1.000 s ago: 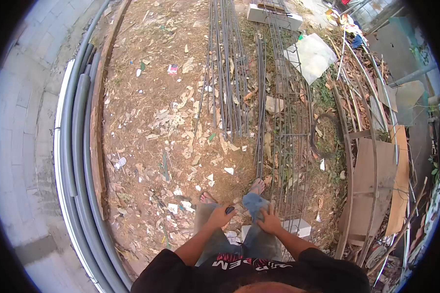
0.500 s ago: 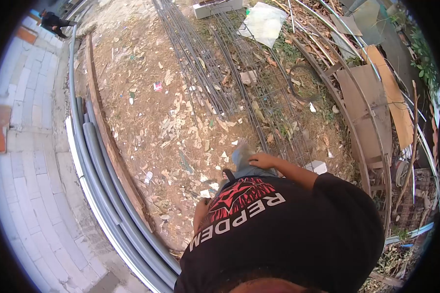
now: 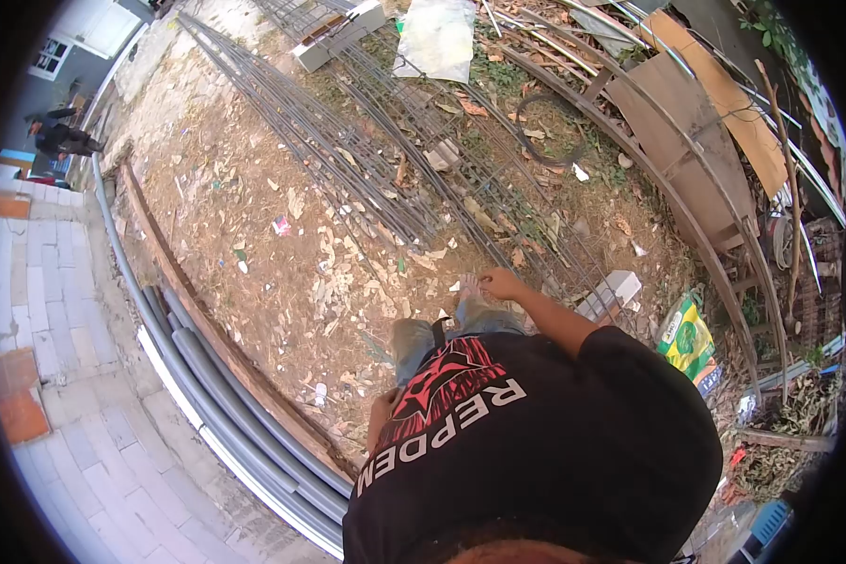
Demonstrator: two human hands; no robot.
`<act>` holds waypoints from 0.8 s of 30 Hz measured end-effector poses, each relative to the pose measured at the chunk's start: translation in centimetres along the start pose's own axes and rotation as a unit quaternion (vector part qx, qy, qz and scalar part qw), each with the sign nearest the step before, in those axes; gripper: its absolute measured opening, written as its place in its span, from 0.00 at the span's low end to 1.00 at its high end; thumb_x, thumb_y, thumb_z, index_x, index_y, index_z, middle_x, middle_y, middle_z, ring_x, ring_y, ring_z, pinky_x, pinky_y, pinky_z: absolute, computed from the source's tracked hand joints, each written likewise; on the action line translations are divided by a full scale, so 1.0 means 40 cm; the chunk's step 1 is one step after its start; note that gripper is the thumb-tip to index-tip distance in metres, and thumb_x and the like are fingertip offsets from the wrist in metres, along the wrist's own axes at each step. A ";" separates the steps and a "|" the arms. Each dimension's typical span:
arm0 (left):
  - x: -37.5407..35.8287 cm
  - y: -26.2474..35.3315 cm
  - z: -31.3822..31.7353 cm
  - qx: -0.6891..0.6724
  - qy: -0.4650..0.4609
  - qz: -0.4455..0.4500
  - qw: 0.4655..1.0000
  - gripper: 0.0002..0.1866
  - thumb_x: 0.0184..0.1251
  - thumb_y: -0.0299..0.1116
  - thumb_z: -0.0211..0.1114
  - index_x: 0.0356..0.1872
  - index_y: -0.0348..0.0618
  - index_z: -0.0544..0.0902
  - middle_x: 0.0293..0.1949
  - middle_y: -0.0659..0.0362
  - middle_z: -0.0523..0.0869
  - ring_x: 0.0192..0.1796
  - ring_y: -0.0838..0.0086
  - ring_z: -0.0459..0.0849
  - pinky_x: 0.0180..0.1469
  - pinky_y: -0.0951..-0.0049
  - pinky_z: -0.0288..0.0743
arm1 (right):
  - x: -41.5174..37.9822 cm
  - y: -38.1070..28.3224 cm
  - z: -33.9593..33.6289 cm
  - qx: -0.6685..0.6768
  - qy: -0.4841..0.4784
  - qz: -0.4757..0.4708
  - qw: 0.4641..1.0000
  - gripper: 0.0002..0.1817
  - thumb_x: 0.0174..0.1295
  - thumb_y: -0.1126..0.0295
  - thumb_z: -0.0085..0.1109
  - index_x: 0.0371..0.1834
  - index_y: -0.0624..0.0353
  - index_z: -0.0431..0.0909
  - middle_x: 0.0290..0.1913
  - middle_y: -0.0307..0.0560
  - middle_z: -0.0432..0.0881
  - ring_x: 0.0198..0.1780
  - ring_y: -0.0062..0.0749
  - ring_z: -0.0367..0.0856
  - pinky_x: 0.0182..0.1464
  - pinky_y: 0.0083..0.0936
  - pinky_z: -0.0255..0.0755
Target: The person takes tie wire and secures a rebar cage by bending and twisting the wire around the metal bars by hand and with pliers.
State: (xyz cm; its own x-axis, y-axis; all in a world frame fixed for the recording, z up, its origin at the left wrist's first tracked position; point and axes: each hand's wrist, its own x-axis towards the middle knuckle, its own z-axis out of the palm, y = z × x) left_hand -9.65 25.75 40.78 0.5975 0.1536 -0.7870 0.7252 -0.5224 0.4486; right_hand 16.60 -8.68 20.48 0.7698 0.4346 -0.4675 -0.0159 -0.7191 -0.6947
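Note:
My right hand (image 3: 501, 284) hangs beside my right leg, above the ground near my bare foot (image 3: 469, 285). Its fingers are small in view but look loosely apart, and I see nothing in them. By my left thigh is my left hand (image 3: 382, 408), partly covered by the black printed T-shirt (image 3: 536, 451); its fingers are mostly hidden. I wear greyish trousers (image 3: 412, 344). Ahead of my feet, long steel rebar cages (image 3: 329, 141) lie on the littered dirt. A white block (image 3: 613, 293) rests by their near end, to the right of my right hand.
Grey pipes (image 3: 244, 414) and a wooden beam (image 3: 188, 282) run along the left, beside a block wall (image 3: 47, 273). Another person (image 3: 61, 136) is at the far left. Bent timber (image 3: 667, 207), brown boards (image 3: 686, 132) and a green-yellow sack (image 3: 688, 338) lie on the right.
My view has turned and shifted forward. The rebar sits further left in view, and the sack has come into sight. My right hand now appears further out, near the foot; my legs have moved.

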 end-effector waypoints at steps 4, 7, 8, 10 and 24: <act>0.110 0.006 -0.081 0.028 -0.011 0.066 0.997 0.29 0.78 0.55 0.58 0.54 0.32 0.84 0.42 0.38 0.90 0.46 0.51 0.91 0.50 0.56 0.79 | -0.073 0.129 -0.018 0.102 0.111 0.173 0.973 0.18 0.65 0.63 0.64 0.52 0.64 0.89 0.38 0.54 0.91 0.34 0.37 0.91 0.42 0.36 0.83; 0.162 -0.046 -0.165 0.024 -0.023 0.048 0.998 0.29 0.78 0.51 0.58 0.59 0.29 0.82 0.50 0.37 0.89 0.53 0.55 0.90 0.56 0.59 0.78 | -0.156 0.201 0.038 0.189 0.188 0.258 0.929 0.19 0.66 0.67 0.62 0.58 0.64 0.86 0.35 0.47 0.89 0.30 0.29 0.87 0.32 0.31 0.80; 0.201 -0.060 -0.196 0.027 -0.031 0.056 0.998 0.30 0.78 0.50 0.58 0.62 0.28 0.81 0.53 0.37 0.89 0.56 0.57 0.89 0.58 0.60 0.78 | -0.211 0.147 0.015 0.249 0.226 0.295 0.894 0.20 0.66 0.68 0.62 0.59 0.64 0.85 0.35 0.45 0.88 0.29 0.28 0.85 0.29 0.29 0.79; 0.234 -0.050 -0.253 -0.021 -0.067 0.112 0.991 0.30 0.77 0.46 0.60 0.65 0.27 0.79 0.59 0.38 0.87 0.61 0.56 0.87 0.63 0.63 0.76 | -0.299 0.099 0.036 0.347 0.284 0.336 0.829 0.20 0.66 0.69 0.62 0.60 0.64 0.85 0.33 0.44 0.87 0.27 0.27 0.85 0.26 0.28 0.77; 0.400 0.028 -0.405 -0.065 -0.184 0.018 0.981 0.19 0.70 0.39 0.65 0.54 0.35 0.89 0.43 0.45 0.93 0.43 0.61 0.92 0.50 0.61 0.83 | -0.569 0.013 0.587 0.240 0.237 0.270 0.902 0.17 0.68 0.61 0.63 0.52 0.62 0.87 0.37 0.52 0.90 0.33 0.33 0.89 0.33 0.33 0.81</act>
State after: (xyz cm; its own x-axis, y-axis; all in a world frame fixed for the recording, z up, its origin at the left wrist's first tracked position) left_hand 6.25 41.21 35.54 0.4763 -0.1881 -0.8589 0.7581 -0.4069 0.5095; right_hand -15.91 -6.23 17.94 0.7518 -0.2700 -0.6016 -0.6567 -0.3889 -0.6461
